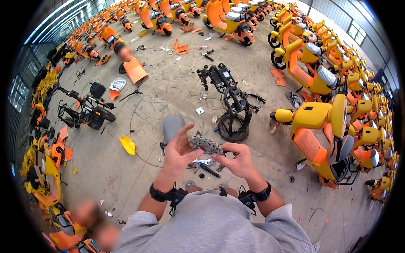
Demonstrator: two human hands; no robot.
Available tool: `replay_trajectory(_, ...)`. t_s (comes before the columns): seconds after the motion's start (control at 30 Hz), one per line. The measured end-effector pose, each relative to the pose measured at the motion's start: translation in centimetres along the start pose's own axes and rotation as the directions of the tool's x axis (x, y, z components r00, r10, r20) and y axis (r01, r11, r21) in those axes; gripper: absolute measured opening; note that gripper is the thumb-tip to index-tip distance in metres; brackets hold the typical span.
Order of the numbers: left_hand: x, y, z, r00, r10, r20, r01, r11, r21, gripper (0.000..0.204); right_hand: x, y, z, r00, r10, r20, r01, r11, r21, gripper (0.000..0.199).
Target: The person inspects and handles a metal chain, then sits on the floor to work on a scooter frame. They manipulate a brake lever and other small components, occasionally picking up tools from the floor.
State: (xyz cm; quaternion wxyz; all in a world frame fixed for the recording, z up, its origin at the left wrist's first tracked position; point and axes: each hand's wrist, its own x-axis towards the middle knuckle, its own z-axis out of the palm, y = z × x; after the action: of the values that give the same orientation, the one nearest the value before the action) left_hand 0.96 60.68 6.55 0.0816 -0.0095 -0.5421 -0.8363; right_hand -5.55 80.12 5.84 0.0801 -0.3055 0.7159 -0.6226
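One rough grey part (207, 145): held up in front of the torso, above the floor; oblong, with a pitted, speckled surface; its exact kind is hard to make out, and fingers cover its right end.
Right hand (237, 159): pinching that right end between thumb and curled fingers, a narrow grip; the fingertips behind are hidden.
Left hand (179, 152): fingers spread wide around the left end, thumb just below it; whether the thumb touches cannot be told.
Black wristbands (262, 192): one on each wrist, with small boxy modules, partly cut off from view by the grey shirt (236, 225).
Grey rounded piece (172, 126): smooth, on the floor beyond the left hand, its near end covered by that hand.
Spring (209, 170): dark, coiled, lying on the floor below the hands.
Black frame (229, 86): bare tubes, with a spoked wheel (233, 130) at its near end.
Yellow shell piece (127, 145): curved and glossy, lying off to the left.
Floor (95, 164): concrete, stained, strewn with scraps.
Scooters (310, 114): yellow and orange, in rows to the right and far back, overlapping; the farthest are too small to tell apart.
Blurred patches (84, 211): lower left and upper left, masking what lies there.
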Motion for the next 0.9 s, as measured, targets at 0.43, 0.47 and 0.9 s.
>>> replay_trajectory(0.43,-0.5,1.2,-7.1,0.975,0.075,-0.208,-0.050,0.991,0.127,0.025,3.5,-1.7,5.1,0.994,0.053,0.098,-0.069,0.983,0.168,0.032)
replay_trajectory(0.47,-0.4,0.1,-8.2,0.973,0.102,-0.205,-0.097,0.995,0.036,0.023,3.6,-1.4,5.5,0.993,0.023,0.112,-0.037,0.992,0.124,0.033)
replay_trajectory(0.9,-1.8,-1.6,-9.5,0.975,-0.017,-0.224,-0.001,0.997,-0.078,0.034,3.9,0.4,9.6,0.998,-0.054,-0.037,0.059,0.987,0.148,0.019)
